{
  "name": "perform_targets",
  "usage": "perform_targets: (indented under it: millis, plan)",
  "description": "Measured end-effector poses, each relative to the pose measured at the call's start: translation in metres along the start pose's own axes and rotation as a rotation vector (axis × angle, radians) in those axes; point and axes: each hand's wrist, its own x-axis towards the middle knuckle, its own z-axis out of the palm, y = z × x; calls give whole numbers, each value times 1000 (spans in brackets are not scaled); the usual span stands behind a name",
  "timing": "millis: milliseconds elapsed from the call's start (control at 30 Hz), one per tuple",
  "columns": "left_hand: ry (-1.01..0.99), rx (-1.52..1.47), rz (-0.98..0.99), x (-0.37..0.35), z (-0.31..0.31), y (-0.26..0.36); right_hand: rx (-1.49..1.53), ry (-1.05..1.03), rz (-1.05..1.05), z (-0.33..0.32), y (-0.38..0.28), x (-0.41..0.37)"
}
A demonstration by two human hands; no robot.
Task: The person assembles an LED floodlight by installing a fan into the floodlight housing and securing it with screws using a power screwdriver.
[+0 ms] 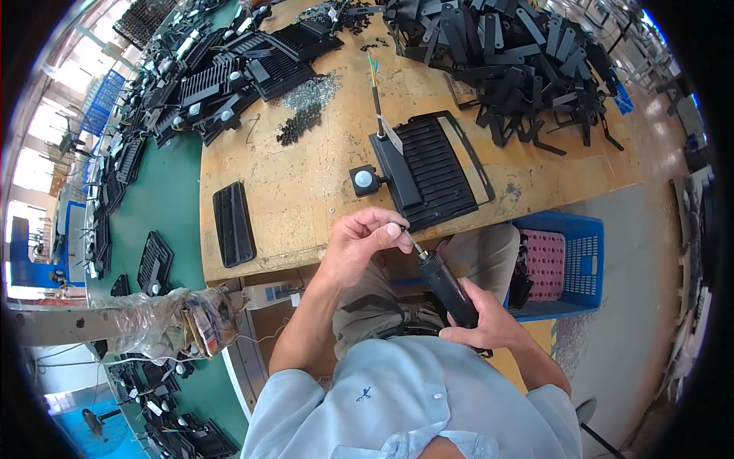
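My right hand (489, 317) is wrapped round a black electric screwdriver (446, 287), whose bit points up and to the left. At the bit's tip my left hand (365, 243) is closed in a pinch. A small dark piece shows at those fingertips, too small to name for sure. Just beyond the hands lies a black floodlight housing (432, 168) with ribbed fins and a bracket round its far side. A square sensor (364, 180) with a white dome juts from its left side. From its top rises a cable (375, 99) with coloured wire ends and a white tag.
Black metal brackets (505, 53) are heaped at the back right. Silver screws (310, 93) and dark small parts (300, 125) lie in piles. A black tray-like part (234, 224) rests at the left. More floodlights (206, 84) cover the green bench. A blue crate (585, 264) stands below the table's right edge.
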Motion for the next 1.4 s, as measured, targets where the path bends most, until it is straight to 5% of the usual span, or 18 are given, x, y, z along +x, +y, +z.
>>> perform_targets:
  millis: [200,300,400,433,500,533,633,767,867,967,1067,1267,1367,1400]
  plan:
    - [-85,246,-21,0,-5,11,292,-186,161,-9,-8,-4]
    - [-176,531,-24,4,-1,34,899,-456,229,-15,10,-8]
    - [-207,774,-88,3,9,47,590,-350,223,-6,10,-10]
    - [-206,855,-116,4,11,49,287,-194,69,1,12,-10]
    - [-193,799,-146,2,11,43,-311,128,-239,20,21,-10]
    - [-191,773,-156,3,11,39,-252,77,-141,22,18,-14]
    - [-150,375,-158,2,10,22,610,-235,86,20,20,-16]
    - [-76,121,-159,4,14,1,702,-202,88,19,19,-17]
    - [-42,-69,-140,4,17,-15,522,-149,42,21,18,-18]
    - [44,-164,-155,-1,27,-25,-106,157,-73,31,25,-17]
    - [92,-153,-122,-5,35,-33,-282,353,-152,39,26,-13]
    - [39,-196,-40,-1,49,-39,707,-135,110,21,14,-23]
    - [83,-141,-63,5,60,-41,39,227,-53,30,37,-15]
    - [105,-91,-78,6,61,-45,76,233,-47,29,36,-15]
